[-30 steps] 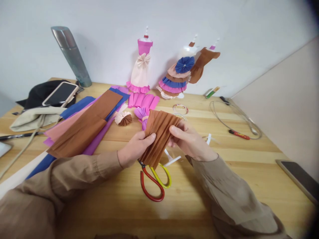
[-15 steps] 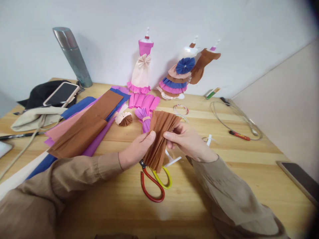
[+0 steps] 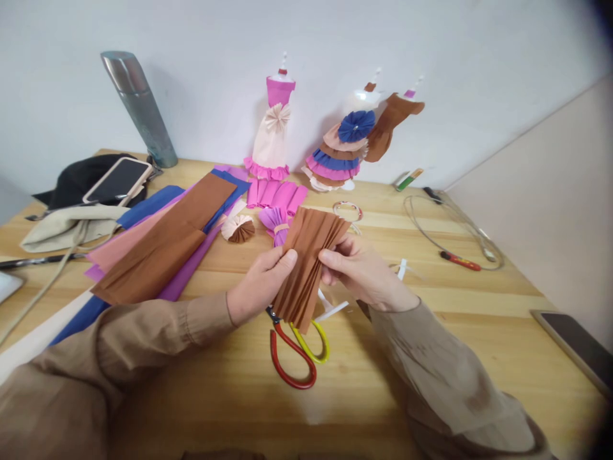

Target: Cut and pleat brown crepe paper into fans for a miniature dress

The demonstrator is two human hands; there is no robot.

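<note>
Between my hands, above the table, is a piece of brown pleated crepe paper (image 3: 306, 246), its folds running lengthwise and bunched tighter at the right. My left hand (image 3: 261, 281) grips its left edge, thumb on top. With thumb and fingers, my right hand (image 3: 357, 271) pinches the gathered folds on the right side. Scissors (image 3: 294, 358) with one red and one yellow handle lie under the paper, blades hidden. A gathered purple paper bow (image 3: 274, 223) and a cream-and-brown pleated rosette (image 3: 238, 229) rest just beyond my left hand.
Layered crepe paper strips (image 3: 167, 236) cover the left side, near a phone (image 3: 117, 180) and a steel flask (image 3: 138, 108). Paper-dressed miniature forms (image 3: 278, 128) stand against the wall. A cable (image 3: 416, 223) lies right, another dark phone (image 3: 575, 348) at the right edge.
The brown paper has shifted slightly up and left and spreads a little wider between my hands. Both hands keep hold of it, and the left has moved up slightly.
</note>
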